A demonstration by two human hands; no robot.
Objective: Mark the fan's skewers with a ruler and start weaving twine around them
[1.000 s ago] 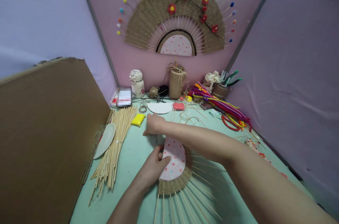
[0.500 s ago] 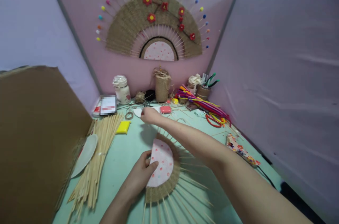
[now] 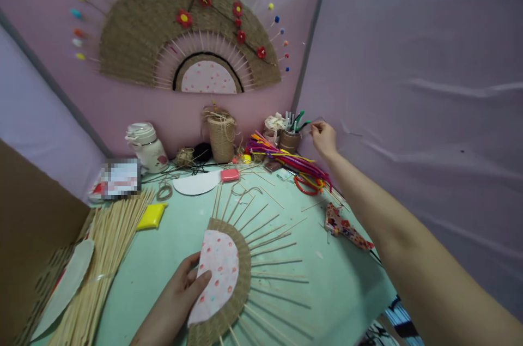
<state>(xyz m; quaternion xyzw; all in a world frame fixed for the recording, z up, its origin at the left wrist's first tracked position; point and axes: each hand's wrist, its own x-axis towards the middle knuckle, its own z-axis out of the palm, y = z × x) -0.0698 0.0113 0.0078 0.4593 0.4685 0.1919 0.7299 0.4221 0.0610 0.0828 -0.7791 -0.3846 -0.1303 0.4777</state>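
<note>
A small half-round fan (image 3: 216,269) lies low in the middle of the view, with a pink-dotted white centre, a woven tan band and thin wooden sticks radiating to the right. My left hand (image 3: 180,291) grips its straight edge, thumb on the dotted face and fingers behind. My right hand (image 3: 326,139) is raised by the right-hand panel, close to the brown cup (image 3: 290,140) of pens and green-handled tools. Its fingers are pinched together; a faint thin line shows near them, but what they hold is unclear.
A large finished fan (image 3: 134,30) hangs on the back panel. On the table are bundled sticks (image 3: 98,269), a yellow packet (image 3: 152,216), a white half disc (image 3: 196,183), a twine-wrapped pot (image 3: 222,139), pipe cleaners (image 3: 286,158), red-handled scissors (image 3: 306,187) and a floral-patterned glue gun (image 3: 347,229).
My right hand has swung from above the table's middle out to the right and up. The view has turned right. My left hand keeps its hold on the small fan.
</note>
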